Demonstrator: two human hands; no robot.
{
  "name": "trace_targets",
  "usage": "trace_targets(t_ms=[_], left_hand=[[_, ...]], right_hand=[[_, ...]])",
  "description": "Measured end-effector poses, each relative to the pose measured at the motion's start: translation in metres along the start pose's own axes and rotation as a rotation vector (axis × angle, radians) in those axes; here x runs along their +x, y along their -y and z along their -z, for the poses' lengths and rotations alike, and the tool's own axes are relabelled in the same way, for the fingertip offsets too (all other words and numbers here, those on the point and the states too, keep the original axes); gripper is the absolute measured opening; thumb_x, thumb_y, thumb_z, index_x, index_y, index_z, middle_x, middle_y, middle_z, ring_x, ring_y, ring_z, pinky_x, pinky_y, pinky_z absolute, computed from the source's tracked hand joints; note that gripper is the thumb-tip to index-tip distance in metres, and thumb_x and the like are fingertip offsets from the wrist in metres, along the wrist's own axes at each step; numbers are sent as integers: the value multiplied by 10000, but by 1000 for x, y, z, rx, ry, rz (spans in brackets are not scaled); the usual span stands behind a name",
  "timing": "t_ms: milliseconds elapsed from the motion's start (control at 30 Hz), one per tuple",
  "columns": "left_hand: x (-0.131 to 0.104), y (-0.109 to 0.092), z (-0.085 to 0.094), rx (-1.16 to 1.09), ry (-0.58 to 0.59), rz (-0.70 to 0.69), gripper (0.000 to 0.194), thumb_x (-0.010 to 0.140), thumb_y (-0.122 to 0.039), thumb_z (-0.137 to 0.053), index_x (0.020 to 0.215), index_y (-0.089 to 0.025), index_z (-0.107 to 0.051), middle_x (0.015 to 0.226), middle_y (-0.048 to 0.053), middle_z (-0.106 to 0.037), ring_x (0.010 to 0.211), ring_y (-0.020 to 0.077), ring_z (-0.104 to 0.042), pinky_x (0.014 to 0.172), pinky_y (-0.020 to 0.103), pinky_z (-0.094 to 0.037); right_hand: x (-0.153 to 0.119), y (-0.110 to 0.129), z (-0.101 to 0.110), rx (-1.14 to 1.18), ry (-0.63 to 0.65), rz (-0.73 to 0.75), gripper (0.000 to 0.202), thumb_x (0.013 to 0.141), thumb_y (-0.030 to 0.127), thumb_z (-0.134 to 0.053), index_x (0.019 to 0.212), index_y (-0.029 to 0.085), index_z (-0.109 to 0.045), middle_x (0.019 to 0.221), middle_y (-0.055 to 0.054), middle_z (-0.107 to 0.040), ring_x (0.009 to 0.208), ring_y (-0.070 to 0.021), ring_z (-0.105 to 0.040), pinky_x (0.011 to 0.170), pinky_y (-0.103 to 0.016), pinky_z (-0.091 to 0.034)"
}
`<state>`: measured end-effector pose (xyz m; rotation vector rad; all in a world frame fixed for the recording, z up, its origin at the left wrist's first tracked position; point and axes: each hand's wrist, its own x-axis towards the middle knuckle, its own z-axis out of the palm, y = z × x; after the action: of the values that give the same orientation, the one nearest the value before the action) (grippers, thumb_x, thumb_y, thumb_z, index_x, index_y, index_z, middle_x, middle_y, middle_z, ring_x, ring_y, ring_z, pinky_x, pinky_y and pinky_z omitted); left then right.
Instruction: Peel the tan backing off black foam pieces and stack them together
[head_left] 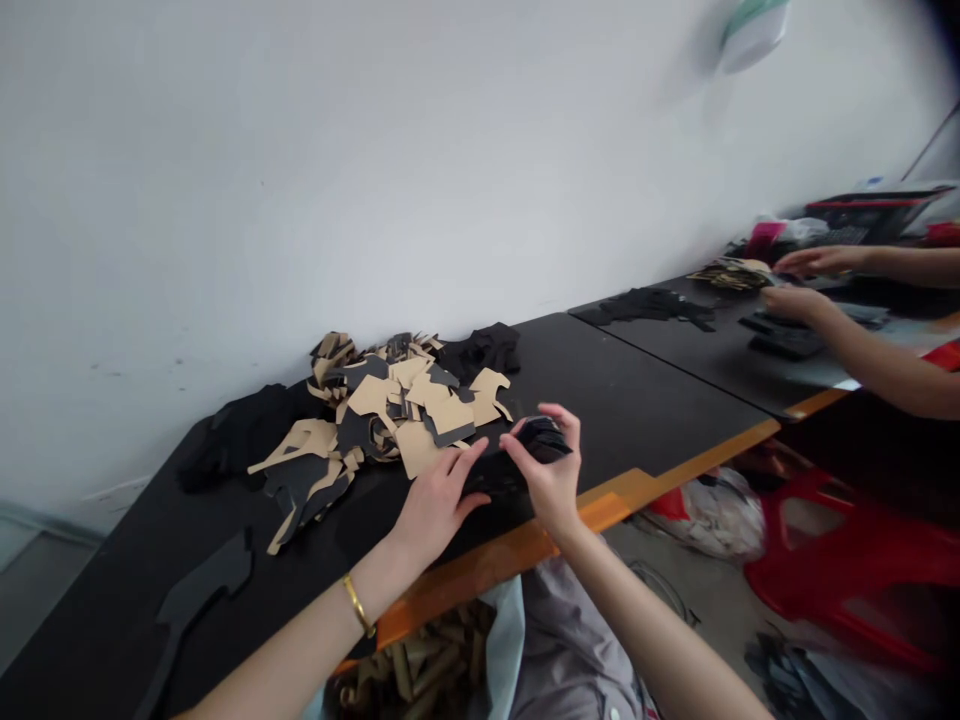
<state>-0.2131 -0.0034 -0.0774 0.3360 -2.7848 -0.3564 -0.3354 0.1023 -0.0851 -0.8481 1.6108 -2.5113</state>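
My right hand (556, 470) is wrapped round a small bundle of dark pieces (541, 439) above the black table's front edge. To its left, my left hand (436, 500) has its thumb and fingers apart, beside a dark item between the two hands that is too dark to make out. Just beyond my left hand lies a heap of tan and dark-grey cut pieces (448, 416), some flat, some curled. Black cloth-like material (487, 350) rests behind the heap.
Another person's hands (799, 290) work over dark stacks at the right. Orange tape (652, 482) edges the black table (600, 385). A flat dark piece (210, 578) lies front left. Below are a bag of tan scraps (420, 660) and a red stool (832, 560).
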Motion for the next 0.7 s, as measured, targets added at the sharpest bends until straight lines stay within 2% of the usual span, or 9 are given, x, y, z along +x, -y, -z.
trace_targets(t_ms=[33, 100, 200, 300, 400, 467, 533, 633, 700], left_hand=[[2, 1, 0, 32, 8, -1, 699, 852, -301, -631, 1448, -320, -266, 1331, 82, -479, 1181, 238, -561, 970, 412, -528], [4, 1, -4, 99, 37, 0, 727, 820, -246, -670, 1437, -341, -297, 1397, 97, -426, 1211, 271, -550, 946, 432, -544], [2, -1, -12, 158, 55, -4, 710, 793, -217, -696, 1414, -301, -362, 1408, 127, -423, 1281, 314, -489, 999, 475, -507], [-3, -4, -16, 197, 73, -28, 728, 763, -215, -727, 1402, -257, -380, 1435, 147, -408, 1276, 330, -490, 1004, 492, -502], [-8, -2, -12, 210, 103, -68, 509, 809, -200, -670, 1287, -217, -494, 1488, 134, -360, 1273, 293, -501, 999, 430, -520], [-11, 3, -9, 228, 111, -53, 457, 831, -191, -638, 1268, -224, -505, 1517, 125, -322, 1273, 291, -504, 989, 439, -525], [-14, 7, -9, 216, 113, -1, 638, 803, -154, -664, 1374, -269, -404, 1550, 127, -251, 1312, 320, -462, 1009, 488, -501], [-19, 7, -13, 39, 131, 85, 1004, 744, -91, -704, 1506, -292, -83, 1558, 178, -160, 1373, 323, -384, 1080, 473, -439], [-21, 5, -15, -67, 137, 119, 1061, 752, -71, -679, 1511, -247, 42, 1536, 220, -152, 1374, 303, -388, 1103, 438, -420]], right_hand=[[2, -3, 1, 15, 60, -15, 670, 711, 355, -775, 1263, 242, -414, 878, -6, -621, 780, -165, -636, 832, -338, -531], [6, -15, 6, 36, 191, -73, 770, 712, 384, -772, 1345, 223, -365, 902, -33, -641, 835, -197, -652, 847, -368, -537], [9, -36, 20, 27, 304, -137, 639, 738, 452, -732, 1260, 188, -475, 1038, -93, -643, 897, -234, -667, 834, -394, -549], [10, -46, 35, -23, 431, -152, 599, 700, 422, -769, 1210, 194, -553, 1076, -80, -649, 973, -235, -653, 875, -389, -538], [7, -45, 45, -105, 577, -143, 561, 594, 317, -846, 1102, 192, -644, 1014, -52, -671, 980, -231, -647, 885, -374, -535], [3, -44, 48, -150, 654, -134, 430, 625, 297, -826, 1013, 185, -680, 992, -51, -682, 949, -227, -656, 873, -373, -541], [0, -47, 46, -175, 701, -129, 364, 691, 313, -780, 1014, 180, -678, 998, -57, -689, 928, -225, -664, 857, -380, -551], [-3, -58, 39, -196, 738, -131, 492, 684, 335, -784, 1128, 182, -638, 1087, -67, -681, 986, -235, -656, 891, -394, -545], [-1, -66, 34, -221, 750, -132, 516, 689, 358, -776, 1151, 179, -633, 1118, -72, -675, 1028, -242, -643, 943, -407, -521]])
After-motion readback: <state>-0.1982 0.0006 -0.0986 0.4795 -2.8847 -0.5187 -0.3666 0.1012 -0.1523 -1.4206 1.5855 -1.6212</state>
